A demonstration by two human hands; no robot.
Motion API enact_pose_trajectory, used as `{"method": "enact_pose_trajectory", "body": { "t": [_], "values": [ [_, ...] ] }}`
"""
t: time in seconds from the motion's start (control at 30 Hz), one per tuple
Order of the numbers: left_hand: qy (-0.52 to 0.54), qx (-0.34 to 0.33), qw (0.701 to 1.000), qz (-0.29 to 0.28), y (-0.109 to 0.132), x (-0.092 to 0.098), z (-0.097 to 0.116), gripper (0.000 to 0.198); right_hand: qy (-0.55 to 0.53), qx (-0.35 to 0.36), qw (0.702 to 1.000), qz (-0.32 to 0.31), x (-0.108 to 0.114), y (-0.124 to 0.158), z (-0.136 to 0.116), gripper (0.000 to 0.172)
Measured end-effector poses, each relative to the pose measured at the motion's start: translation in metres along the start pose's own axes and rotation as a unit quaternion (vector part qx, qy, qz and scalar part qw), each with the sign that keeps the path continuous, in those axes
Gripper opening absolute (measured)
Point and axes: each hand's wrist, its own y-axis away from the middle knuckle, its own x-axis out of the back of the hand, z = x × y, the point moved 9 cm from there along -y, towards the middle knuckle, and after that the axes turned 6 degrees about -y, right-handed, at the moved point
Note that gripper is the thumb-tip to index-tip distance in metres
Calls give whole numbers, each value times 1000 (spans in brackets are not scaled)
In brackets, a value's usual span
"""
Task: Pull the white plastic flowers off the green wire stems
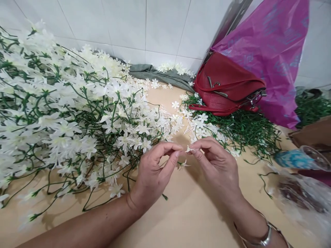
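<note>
I am holding both hands out over a pale tan table [176,220], their fingertips almost meeting in front of me. My right hand [217,163] is pinching a small white blossom [188,149] between thumb and forefinger, its petals poking out toward the other hand. My left hand [152,172] is pressing thumb and forefinger together just beside it; I cannot tell what, if anything, is lying between those tips. Just below them, a white flower on a green base [183,165] is showing, and a green stem end [164,197] is sticking out lower down, under my palm. A bracelet [267,237] is circling my right wrist.

To my left, a great heap of white artificial flowers [64,113] on green stems is covering the table. Loose white blossoms [175,104] are lying scattered beyond my hands, and a grey-green cloth [160,76] is running along the tiled wall [129,20]. To the right, a red handbag [222,86] is leaning against a purple plastic bag [274,51], beside a tangle of green stems [245,127]. Nearer, a blue-and-white cup [294,160] is lying on its side near a clear plastic bag [302,203].
</note>
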Motion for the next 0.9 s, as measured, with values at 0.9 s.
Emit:
{"method": "enact_pose_trajectory", "body": {
  "t": [0.9],
  "values": [
    [-198, -179, 920, -288, 21, -32, 35, 21, -153, -107, 981, 42, 33, -16, 56, 18]
  ]
}}
